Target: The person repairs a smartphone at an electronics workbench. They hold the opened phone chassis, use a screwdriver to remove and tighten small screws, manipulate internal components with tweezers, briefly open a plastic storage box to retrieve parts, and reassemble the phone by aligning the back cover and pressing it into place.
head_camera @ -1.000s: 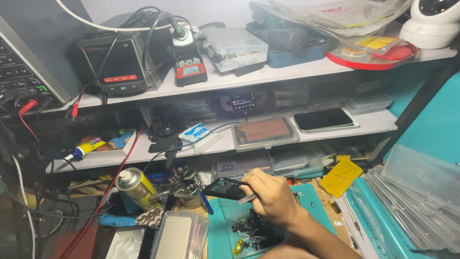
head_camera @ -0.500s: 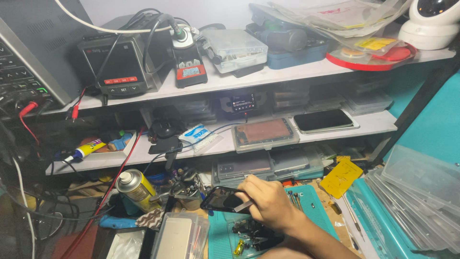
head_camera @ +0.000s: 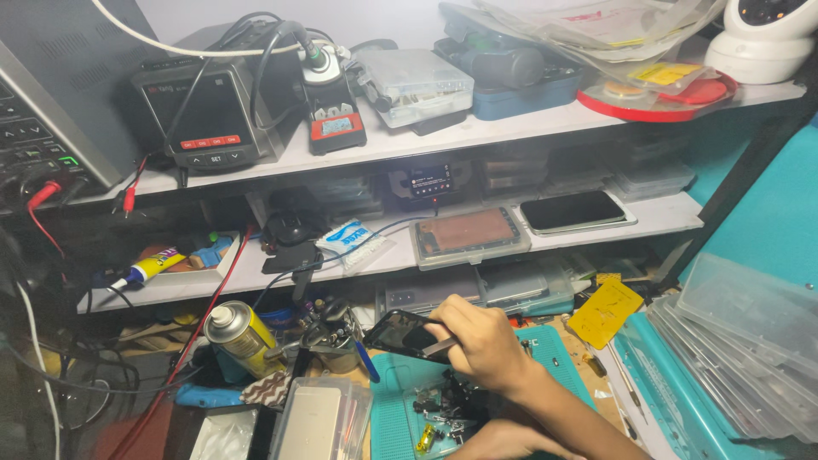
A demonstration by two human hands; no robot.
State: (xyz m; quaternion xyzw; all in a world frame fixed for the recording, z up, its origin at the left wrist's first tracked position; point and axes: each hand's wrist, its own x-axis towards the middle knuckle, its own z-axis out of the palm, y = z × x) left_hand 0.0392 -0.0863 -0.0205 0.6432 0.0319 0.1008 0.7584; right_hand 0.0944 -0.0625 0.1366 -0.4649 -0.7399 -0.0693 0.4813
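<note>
My right hand (head_camera: 486, 343) reaches in from the lower right over a teal work mat (head_camera: 388, 426). Its fingers are closed on metal tweezers (head_camera: 438, 347) and they also hold the edge of a dark, glossy phone panel (head_camera: 403, 333), which is tilted up above the mat. Small loose phone parts (head_camera: 439, 400) lie on the mat under the hand. Only part of my left hand (head_camera: 503, 441) shows at the bottom edge, below the right forearm. Whether it holds anything is hidden.
A yellow spray can (head_camera: 240, 335) and a cup of tools (head_camera: 334, 334) stand left of the panel. A clear box (head_camera: 322, 419) lies in front. Shelves (head_camera: 477, 135) behind carry a power supply (head_camera: 204, 119), phones (head_camera: 573, 210) and boxes. Clear plastic trays (head_camera: 741, 349) are stacked at the right.
The right hand moved left with the tweezers and now holds the dark phone panel, lifted and tilted, which was not in its grip one second ago.
</note>
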